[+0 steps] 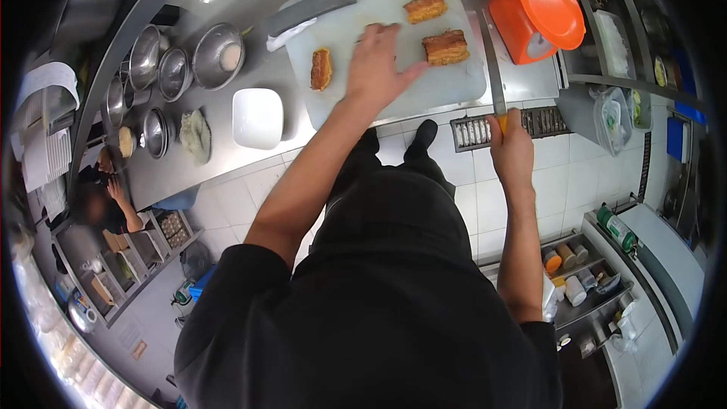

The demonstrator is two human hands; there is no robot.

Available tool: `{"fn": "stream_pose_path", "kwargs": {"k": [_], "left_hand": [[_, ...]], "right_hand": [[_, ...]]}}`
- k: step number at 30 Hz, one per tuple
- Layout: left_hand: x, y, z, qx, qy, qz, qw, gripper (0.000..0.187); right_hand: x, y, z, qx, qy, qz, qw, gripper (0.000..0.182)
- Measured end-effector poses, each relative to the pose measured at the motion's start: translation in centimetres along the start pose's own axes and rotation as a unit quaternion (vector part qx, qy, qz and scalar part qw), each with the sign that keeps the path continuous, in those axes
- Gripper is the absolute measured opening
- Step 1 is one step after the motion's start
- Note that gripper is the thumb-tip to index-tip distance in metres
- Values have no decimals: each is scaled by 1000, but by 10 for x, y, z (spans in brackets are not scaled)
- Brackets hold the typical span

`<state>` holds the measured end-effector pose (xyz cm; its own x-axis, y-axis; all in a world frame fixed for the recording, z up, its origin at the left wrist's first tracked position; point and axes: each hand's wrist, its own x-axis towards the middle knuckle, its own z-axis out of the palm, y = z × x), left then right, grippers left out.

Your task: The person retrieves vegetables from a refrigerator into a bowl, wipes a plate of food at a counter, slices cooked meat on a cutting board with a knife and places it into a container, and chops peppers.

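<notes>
My left hand [379, 68] is over the middle of a white cutting board [371, 0], fingers apart and holding nothing. Three browned slabs of meat lie on the board: a small piece [321, 70] left of that hand, a larger piece [446, 48] just right of it, and another piece [425, 7] farther back. My right hand [513, 151] is wrapped round the yellow handle of a long knife [494, 68], beyond the board's right edge. The blade points away from me. A grey sharpening stone [312, 10] rests at the board's back left, with a white cloth [291, 35] beside it.
Left on the steel counter are a white square bowl [258, 119], a crumpled cloth [195, 138] and several metal bowls [218, 57]. An orange kitchen scale [522, 26] stands at the right. Another person's arm [125, 204] shows at the far left.
</notes>
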<state>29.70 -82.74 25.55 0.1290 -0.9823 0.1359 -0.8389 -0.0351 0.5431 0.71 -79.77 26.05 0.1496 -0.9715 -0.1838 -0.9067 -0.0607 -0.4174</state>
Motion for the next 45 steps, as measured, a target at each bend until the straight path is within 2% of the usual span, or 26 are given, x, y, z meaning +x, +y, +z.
{"fn": "stream_pose_path", "kwargs": {"k": [3,5,8,11,14,15,17,20,22,23,26,32,35,41,45], "left_hand": [[-21,-51,-30,148,76,-42,985,78],[-31,-67,-48,184,58,-140,971,78],[-36,-95,-41,193,-10,-188,963,75],[-23,-104,-41,120,-83,-223,964,71],[-20,-91,-44,-72,-28,-251,965,59],[-23,-88,-38,-174,11,-224,959,55],[-31,-85,-25,-368,90,-161,911,49],[-51,-86,-16,-291,61,-110,949,44],[-69,-98,-18,-87,31,-62,994,46],[-76,-103,-17,16,13,-38,999,47],[-85,-100,-25,28,36,-18,999,47],[-79,-97,-23,-56,-21,-91,994,41],[-78,-91,-20,-43,-2,-100,994,38],[-79,-92,-19,-20,14,-87,996,36],[-78,-95,-14,-30,27,-78,996,35]], "right_hand": [[-21,-9,-16,28,-21,-26,999,32],[-34,-15,-15,49,-38,-60,996,32],[-46,-23,1,33,-115,-87,989,32],[-49,-30,18,20,-169,-89,981,33],[-49,-37,21,11,-178,-81,981,34],[-49,-38,21,12,-171,-78,982,34],[-46,-38,20,16,-156,-71,985,34],[-41,-38,19,10,-138,-89,986,34],[-35,-41,19,7,-130,-105,986,34],[-34,-43,19,9,-125,-115,985,34],[-34,-55,23,3,-133,-135,982,34],[-24,-100,22,-21,-171,-175,969,32],[-22,-114,18,-54,-186,-189,963,31],[-24,-131,-13,-147,-240,-190,941,32],[-16,-136,5,-148,-265,-181,936,33]]}}
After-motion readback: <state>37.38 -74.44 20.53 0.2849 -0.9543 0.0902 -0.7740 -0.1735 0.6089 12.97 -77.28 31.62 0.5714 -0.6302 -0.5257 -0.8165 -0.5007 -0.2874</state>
